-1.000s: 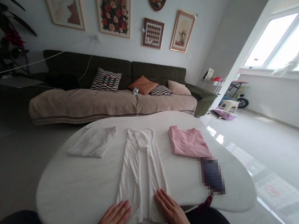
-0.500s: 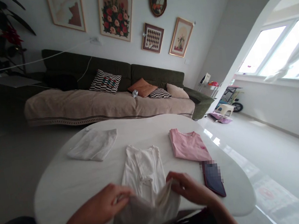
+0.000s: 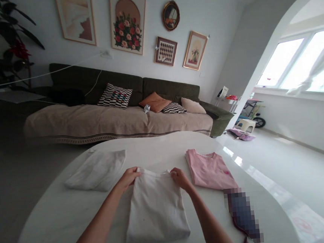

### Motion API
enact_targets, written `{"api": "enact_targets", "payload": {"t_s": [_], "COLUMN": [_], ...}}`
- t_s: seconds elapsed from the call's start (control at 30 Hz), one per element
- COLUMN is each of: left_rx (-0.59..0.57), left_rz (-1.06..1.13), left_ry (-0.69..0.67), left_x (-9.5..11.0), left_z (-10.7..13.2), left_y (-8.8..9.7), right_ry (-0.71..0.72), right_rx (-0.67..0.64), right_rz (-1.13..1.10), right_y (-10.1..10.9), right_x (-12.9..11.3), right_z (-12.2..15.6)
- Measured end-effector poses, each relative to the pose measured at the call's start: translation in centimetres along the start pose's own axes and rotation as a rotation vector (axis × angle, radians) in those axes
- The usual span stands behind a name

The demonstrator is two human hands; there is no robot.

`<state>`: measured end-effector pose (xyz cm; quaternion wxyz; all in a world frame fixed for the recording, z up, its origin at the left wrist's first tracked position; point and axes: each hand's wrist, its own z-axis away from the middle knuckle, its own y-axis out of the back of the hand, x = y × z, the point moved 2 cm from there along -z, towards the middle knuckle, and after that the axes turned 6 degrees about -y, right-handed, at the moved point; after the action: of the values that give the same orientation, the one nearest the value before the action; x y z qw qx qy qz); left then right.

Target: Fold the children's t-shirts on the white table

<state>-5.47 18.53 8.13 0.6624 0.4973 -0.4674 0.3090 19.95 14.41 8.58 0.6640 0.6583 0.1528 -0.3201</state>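
Note:
A white shirt (image 3: pixel 157 209) lies folded into a rough rectangle on the white table (image 3: pixel 60 228) in front of me. My left hand (image 3: pixel 129 178) pinches its far left corner. At the far right corner, my right hand (image 3: pixel 180 177) has its fingers closed on the same cloth. To the left rests another folded white garment (image 3: pixel 98 170), apart from my hand. On the right lies a folded pink shirt (image 3: pixel 210 168), with a dark phone-like object (image 3: pixel 243 212), partly blurred out, touching its near edge.
Beyond the table stands a dark green sofa (image 3: pixel 173 86) with a beige cover (image 3: pixel 108 120) and several cushions. A leafy plant (image 3: pixel 6 33) is at the far left. On the floor at the right are a white stool (image 3: pixel 246 124) and a purple item (image 3: pixel 241 134).
Both hands have moved away from me, carrying the shirt's near end up over its far end. The neckline and folded sleeves are now covered by smooth cloth. The view has tilted slightly upward.

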Motion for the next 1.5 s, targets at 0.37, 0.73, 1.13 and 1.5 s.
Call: {"api": "enact_targets", "payload": {"t_s": [0.37, 0.73, 1.13, 1.5], "left_rx": [0.168, 0.252, -0.058, 0.008], "left_rz": [-0.390, -0.218, -0.352, -0.689], "left_ry": [0.006, -0.307, -0.429, -0.321], "left_x": [-0.6, 9.2, 3.1, 1.4], "left_z": [-2.8, 0.1, 16.7, 8.5], "left_y": [-0.9, 5.5, -0.9, -3.4], "right_ry": [-0.057, 0.283, 0.394, 0.389], "right_rx": [0.095, 0.271, 0.162, -0.015], "right_rz": [0.172, 0.062, 0.060, 0.143], "right_y": [-1.3, 10.5, 3.8, -9.7], "right_x": [-0.2, -7.3, 0.8, -9.3], "right_z": [-1.2, 1.3, 15.8, 18.6]}}
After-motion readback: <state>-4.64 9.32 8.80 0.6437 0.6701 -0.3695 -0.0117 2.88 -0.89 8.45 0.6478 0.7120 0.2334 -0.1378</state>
